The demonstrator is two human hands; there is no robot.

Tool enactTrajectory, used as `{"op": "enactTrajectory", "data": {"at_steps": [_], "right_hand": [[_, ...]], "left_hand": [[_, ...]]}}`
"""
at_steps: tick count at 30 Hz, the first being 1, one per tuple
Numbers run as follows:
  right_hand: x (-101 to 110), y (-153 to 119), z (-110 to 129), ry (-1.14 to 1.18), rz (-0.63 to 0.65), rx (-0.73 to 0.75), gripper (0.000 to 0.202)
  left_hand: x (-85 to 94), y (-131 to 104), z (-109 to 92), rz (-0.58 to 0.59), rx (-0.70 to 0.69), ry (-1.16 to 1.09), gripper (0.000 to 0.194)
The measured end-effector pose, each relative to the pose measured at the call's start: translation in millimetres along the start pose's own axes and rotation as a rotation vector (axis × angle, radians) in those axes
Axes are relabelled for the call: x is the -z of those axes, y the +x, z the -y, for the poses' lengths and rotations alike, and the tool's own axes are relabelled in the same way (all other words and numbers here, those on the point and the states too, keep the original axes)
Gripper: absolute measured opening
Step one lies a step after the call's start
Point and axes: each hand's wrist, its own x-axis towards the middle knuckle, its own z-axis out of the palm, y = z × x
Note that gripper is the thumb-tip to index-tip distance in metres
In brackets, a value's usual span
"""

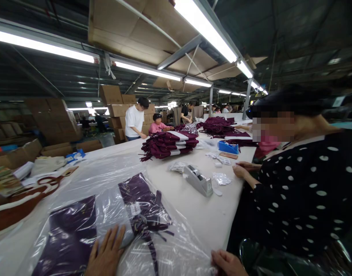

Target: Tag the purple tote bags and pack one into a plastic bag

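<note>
A large clear plastic bag (176, 245) lies on the white table in front of me. Inside it are folded dark purple pieces (69, 230) with straps and a small white label, with a grey band (109, 211) across the middle. My left hand (107, 251) rests flat on the bag over the grey band, fingers stretched out. At the lower right, my right hand (229, 262) has its fingers closed on the edge of the bag. A grey tape dispenser (197, 180) stands beyond the bag.
Stacked purple goods (170, 145) and a larger pile (217, 125) lie farther back. A blue tape dispenser (228, 147), a phone (228, 155) and small clear packets (221, 178) lie at right. A co-worker in a dotted top (302, 191) sits close on my right. Brown-and-white straps (26, 203) lie left.
</note>
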Motion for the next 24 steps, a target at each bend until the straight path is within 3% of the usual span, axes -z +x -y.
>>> {"op": "enactTrajectory", "data": {"at_steps": [5, 10, 15, 20, 24], "right_hand": [[-8.0, -1.1, 9.8, -0.001, -0.020, -0.030, 0.068], [-8.0, -15.2, 25.8, -0.018, 0.011, -0.002, 0.060], [-5.0, -19.5, 27.1, -0.093, 0.002, 0.013, 0.053], [11.7, -15.5, 23.9, -0.259, -0.094, 0.090, 0.053], [20.2, -17.9, 48.6, -0.465, -0.209, 0.331, 0.049]], "left_hand": [[18.6, 18.8, 5.5, 0.150, 0.040, -0.020, 0.057], [41.3, 17.1, 6.4, 0.247, 0.037, -0.118, 0.065], [55.7, -12.4, -18.3, 0.239, -0.049, -0.223, 0.066], [51.9, -49.8, -48.3, 0.395, -0.151, -0.389, 0.058], [41.7, -70.4, -67.5, 0.329, -0.191, -0.471, 0.053]]}}
